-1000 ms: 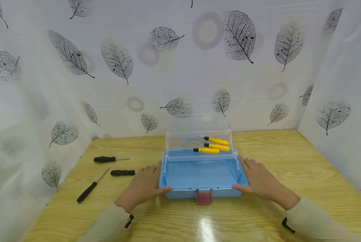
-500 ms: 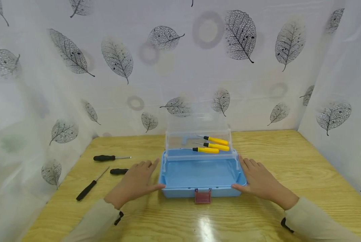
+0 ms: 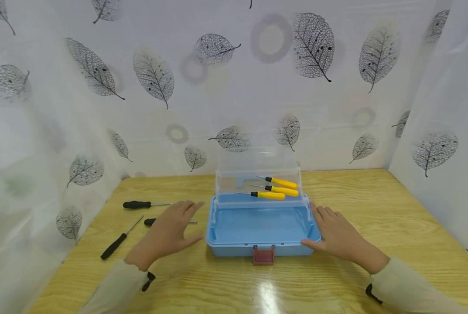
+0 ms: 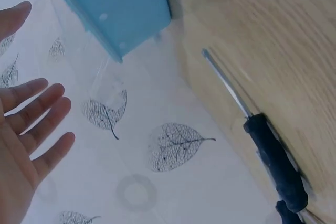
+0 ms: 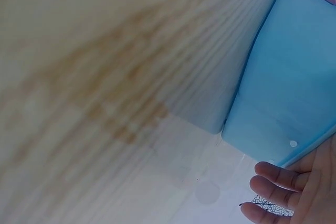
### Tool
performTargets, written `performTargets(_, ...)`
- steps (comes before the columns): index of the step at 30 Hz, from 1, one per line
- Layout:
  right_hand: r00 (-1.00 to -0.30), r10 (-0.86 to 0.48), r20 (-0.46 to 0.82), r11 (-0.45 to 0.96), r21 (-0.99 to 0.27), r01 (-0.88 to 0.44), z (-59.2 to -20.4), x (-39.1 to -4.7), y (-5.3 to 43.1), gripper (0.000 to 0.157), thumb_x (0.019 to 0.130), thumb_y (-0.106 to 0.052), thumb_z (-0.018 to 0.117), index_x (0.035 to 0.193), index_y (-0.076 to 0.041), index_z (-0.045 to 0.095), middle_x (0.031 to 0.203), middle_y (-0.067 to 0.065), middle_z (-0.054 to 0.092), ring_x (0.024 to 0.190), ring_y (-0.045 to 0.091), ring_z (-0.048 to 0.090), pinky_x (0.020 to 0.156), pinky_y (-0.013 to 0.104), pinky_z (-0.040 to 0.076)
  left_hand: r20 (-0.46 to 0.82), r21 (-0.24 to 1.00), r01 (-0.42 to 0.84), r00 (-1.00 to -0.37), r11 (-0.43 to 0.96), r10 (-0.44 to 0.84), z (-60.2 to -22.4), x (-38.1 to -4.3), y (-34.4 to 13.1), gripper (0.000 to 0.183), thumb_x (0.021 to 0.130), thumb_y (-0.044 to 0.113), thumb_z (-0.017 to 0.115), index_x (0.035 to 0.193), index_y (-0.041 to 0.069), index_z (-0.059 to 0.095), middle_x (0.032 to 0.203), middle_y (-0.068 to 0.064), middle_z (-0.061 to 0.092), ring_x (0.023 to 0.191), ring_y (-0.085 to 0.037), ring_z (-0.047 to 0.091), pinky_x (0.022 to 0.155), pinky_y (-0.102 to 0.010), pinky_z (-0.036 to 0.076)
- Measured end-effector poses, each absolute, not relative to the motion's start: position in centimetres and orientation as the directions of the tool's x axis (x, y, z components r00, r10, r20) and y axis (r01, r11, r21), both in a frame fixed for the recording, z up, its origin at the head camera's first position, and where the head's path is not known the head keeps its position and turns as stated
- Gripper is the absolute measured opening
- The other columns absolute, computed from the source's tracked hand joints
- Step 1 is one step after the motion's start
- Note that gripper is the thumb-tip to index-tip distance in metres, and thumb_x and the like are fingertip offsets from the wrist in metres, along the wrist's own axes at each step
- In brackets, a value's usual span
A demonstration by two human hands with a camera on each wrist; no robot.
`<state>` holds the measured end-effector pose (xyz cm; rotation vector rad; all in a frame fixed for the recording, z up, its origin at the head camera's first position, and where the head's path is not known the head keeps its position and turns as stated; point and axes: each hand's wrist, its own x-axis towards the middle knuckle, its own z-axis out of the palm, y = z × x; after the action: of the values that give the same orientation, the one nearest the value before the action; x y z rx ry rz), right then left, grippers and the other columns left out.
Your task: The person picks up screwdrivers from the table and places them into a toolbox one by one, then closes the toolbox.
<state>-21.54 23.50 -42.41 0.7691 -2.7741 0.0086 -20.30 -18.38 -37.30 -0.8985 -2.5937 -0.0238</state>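
Observation:
A light blue toolbox stands open on the table, its bottom bare, with a dark red latch on the front. Its clear tray is raised at the back and carries three yellow-handled screwdrivers. My right hand rests at the box's right end, thumb over the front rim and fingers fairly straight along the side. My left hand hovers left of the box, apart from it, fingers spread and holding nothing. Beneath it lies a black screwdriver, partly hidden in the head view.
Two more black screwdrivers, one at the back left and one slanting at the left, lie on the wooden table. A white leaf-print curtain hangs behind and along both sides.
My left hand has let go of the toolbox's left end and moved left, over the middle black screwdriver. My right hand and the toolbox stay where they were.

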Motion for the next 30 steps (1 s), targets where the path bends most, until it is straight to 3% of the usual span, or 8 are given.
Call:
performTargets(12,-0.831,-0.500,0.243,0.861,0.043,-0.506,-42.2,-21.5,23.5,0.099,0.080,-0.066,0.056,0.137,0.012,0.036,0.124,0.027,0.054,0.110,0.038,0.055,0.083,0.050,0.049,0.445,-0.048,0.583,-0.715,0.811,0.539,-36.7,-20.7,-21.3,0.068,0.070,0.038,0.081,0.125,0.007,0.056,0.109,-0.007,0.061,0.097,-0.025,0.060,0.082,-0.042,0.051)
performTargets(21,-0.832,-0.499,0.242,0.863,0.044,-0.504,-42.1,-21.5,23.6,0.099,0.080,-0.066,0.056,0.137,0.013,0.037,0.124,0.027,0.054,0.109,0.037,0.055,0.083,0.050,0.049,0.410,-0.016,0.540,-0.764,0.842,0.498,-36.9,-21.0,-23.5,0.069,0.068,0.035,0.082,0.125,0.008,0.056,0.111,-0.009,0.061,0.101,-0.027,0.060,0.085,-0.045,0.051)
performTargets(30,-0.828,-0.504,0.245,0.858,0.034,-0.512,-42.2,-21.5,23.5,0.099,0.080,-0.065,0.056,0.137,0.013,0.036,0.125,0.028,0.053,0.109,0.038,0.055,0.083,0.050,0.049,0.342,0.025,0.512,-0.811,0.858,0.474,-37.4,-21.0,-24.7,0.069,0.066,0.028,0.085,0.126,0.009,0.056,0.110,-0.007,0.060,0.090,-0.021,0.060,0.077,-0.040,0.052)
